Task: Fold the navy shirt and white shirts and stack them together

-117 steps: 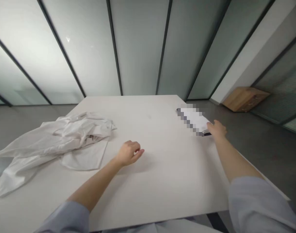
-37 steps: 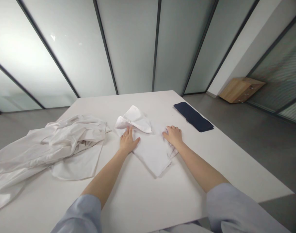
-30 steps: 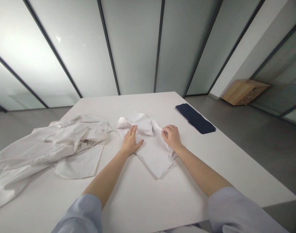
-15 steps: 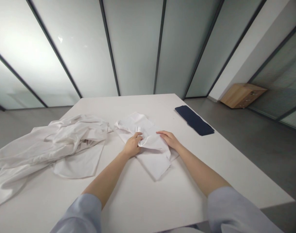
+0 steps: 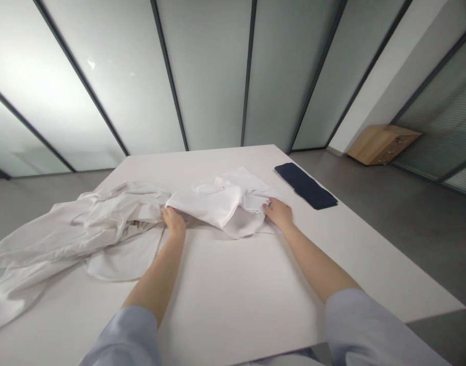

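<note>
A crumpled piece of white cloth (image 5: pixel 217 201) lies partly spread in the middle of the table, its near edge lifted in a fold. My left hand (image 5: pixel 174 221) is closed on the cloth's left corner, just beside a larger heap of white fabric (image 5: pixel 103 218). At the opposite side, my right hand (image 5: pixel 279 212) pinches the cloth's right edge between thumb and fingers. Parts of the fingertips on both hands are hidden by the fabric.
The heap of white fabric hangs over the table's left side. Near the right edge of the white table (image 5: pixel 240 295) lies a folded dark blue cloth (image 5: pixel 305 185). A wooden cabinet (image 5: pixel 381 145) stands on the floor beyond, by frosted glass panels (image 5: pixel 210 76).
My left hand has moved left and my right hand slightly right, so they are farther apart. The white cloth is now stretched wider between them, and its near corner has drawn back.
</note>
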Demonstrator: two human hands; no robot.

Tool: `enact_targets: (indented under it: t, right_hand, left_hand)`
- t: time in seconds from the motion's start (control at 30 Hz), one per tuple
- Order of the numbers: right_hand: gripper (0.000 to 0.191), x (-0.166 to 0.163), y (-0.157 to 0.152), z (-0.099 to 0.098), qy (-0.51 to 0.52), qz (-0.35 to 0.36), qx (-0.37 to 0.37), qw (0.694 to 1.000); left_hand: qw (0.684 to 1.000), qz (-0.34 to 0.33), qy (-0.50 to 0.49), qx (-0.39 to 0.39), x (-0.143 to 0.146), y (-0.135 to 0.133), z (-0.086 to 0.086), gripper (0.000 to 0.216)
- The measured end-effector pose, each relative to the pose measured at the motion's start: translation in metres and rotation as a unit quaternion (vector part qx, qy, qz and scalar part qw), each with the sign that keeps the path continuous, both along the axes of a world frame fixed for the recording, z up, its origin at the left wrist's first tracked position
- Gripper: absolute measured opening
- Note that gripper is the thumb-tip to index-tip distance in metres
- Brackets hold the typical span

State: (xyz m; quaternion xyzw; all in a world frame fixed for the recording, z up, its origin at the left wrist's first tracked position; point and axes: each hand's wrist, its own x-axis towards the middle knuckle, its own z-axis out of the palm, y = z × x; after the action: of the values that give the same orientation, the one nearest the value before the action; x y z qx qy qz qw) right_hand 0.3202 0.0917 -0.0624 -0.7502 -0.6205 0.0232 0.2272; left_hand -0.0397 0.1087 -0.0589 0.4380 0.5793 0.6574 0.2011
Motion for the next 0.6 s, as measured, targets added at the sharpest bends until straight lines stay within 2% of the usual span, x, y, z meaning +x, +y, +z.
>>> enact_targets:
  t: [0.07,0.1,0.13,0.2,0.27,0.33,0.43,0.5,0.6]
  right_hand:
    - [0.049,0.002,-0.002,0.006,-0.008,-0.051,-0.011,0.999]
    - [0.051,0.002,-0.002,0.008,-0.012,-0.067,-0.024,0.997]
    - [0.053,0.002,-0.003,0.01,-0.015,-0.076,-0.039,0.996]
    - [0.056,0.001,-0.004,0.012,-0.022,-0.074,-0.064,0.995]
    - [0.058,-0.001,-0.004,0.01,-0.03,-0.043,-0.077,0.996]
    - [0.059,-0.005,-0.002,0.006,-0.041,0.035,-0.088,0.995]
    - [0.047,-0.017,-0.001,0.002,-0.036,0.208,-0.102,0.972]
    - [0.033,-0.031,-0.003,0.001,0.013,0.33,-0.094,0.939]
    - [0.024,-0.057,-0.013,0.002,0.152,0.483,-0.08,0.858]
  left_hand:
    - [0.999,0.018,0.036,-0.023,0.003,-0.004,0.004,0.05]
    - [0.995,-0.009,0.086,-0.045,0.006,-0.007,0.007,0.052]
    - [0.984,-0.064,0.15,-0.072,0.012,-0.011,0.01,0.051]
    - [0.929,-0.181,0.293,-0.134,0.026,-0.022,0.016,0.045]
    - [0.875,-0.245,0.382,-0.171,0.042,-0.032,0.022,0.042]
    - [0.855,-0.26,0.415,-0.171,0.057,-0.04,0.025,0.053]
    - [0.841,-0.268,0.457,-0.105,0.071,-0.048,0.024,0.074]
    - [0.818,-0.276,0.501,-0.057,0.074,-0.051,0.022,0.09]
    - [0.776,-0.32,0.541,-0.042,0.074,-0.052,0.02,0.103]
